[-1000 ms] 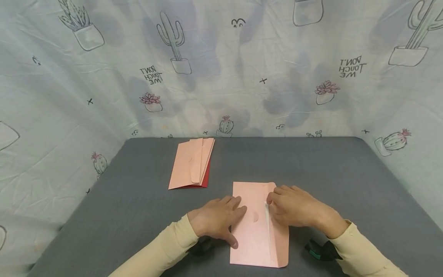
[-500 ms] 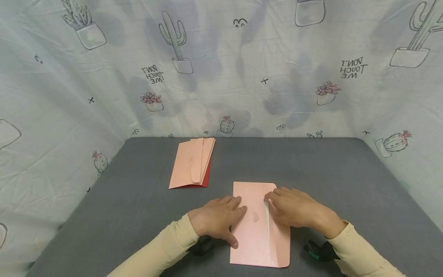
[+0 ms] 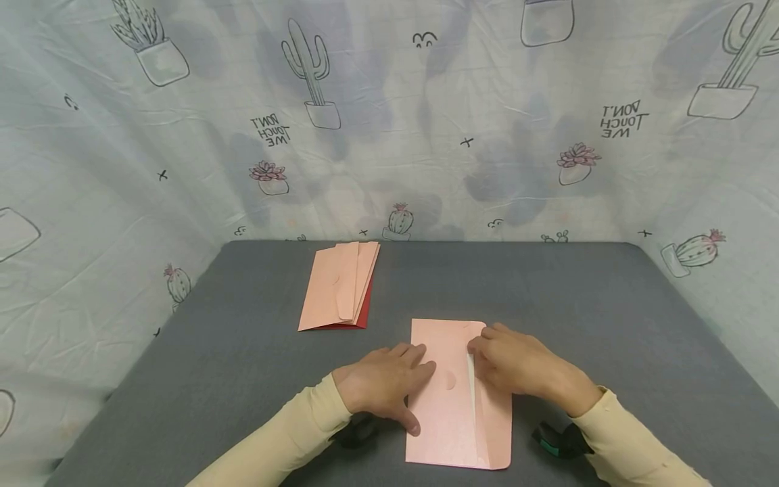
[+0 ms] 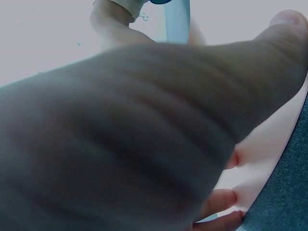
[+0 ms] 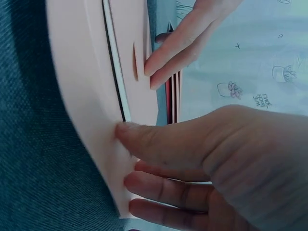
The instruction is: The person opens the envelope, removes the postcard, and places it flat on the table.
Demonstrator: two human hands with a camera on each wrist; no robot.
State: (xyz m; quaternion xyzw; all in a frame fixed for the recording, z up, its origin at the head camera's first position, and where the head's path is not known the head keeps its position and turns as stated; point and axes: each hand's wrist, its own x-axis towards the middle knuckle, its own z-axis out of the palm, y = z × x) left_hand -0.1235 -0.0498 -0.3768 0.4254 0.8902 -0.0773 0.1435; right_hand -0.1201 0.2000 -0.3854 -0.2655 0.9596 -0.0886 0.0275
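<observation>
A pink envelope (image 3: pixel 441 436) lies on the grey table, a half-round notch near its middle and its flap (image 3: pixel 496 433) out to the right. Along the flap's fold runs a narrow white strip (image 5: pixel 116 72). My left hand (image 3: pixel 385 387) rests spread over the envelope's left edge, fingertips on the paper. At the strip's upper end, my right hand (image 3: pixel 520 362) has its fingers curled, and the thumb (image 5: pixel 130 134) presses right at the strip in the right wrist view. The left palm and thumb fill most of the left wrist view.
Several pink envelopes (image 3: pixel 328 287) lie in a stack at the back left, with a red piece (image 3: pixel 364 314) under them. A fabric curtain (image 3: pixel 389 122) printed with cacti hangs behind the grey table (image 3: pixel 548 291). Dark straps (image 3: pixel 562 439) sit at the wrists.
The right hand shifts only slightly at the strip's upper end, and the flap lies a little farther right. My left hand stays in place on the envelope.
</observation>
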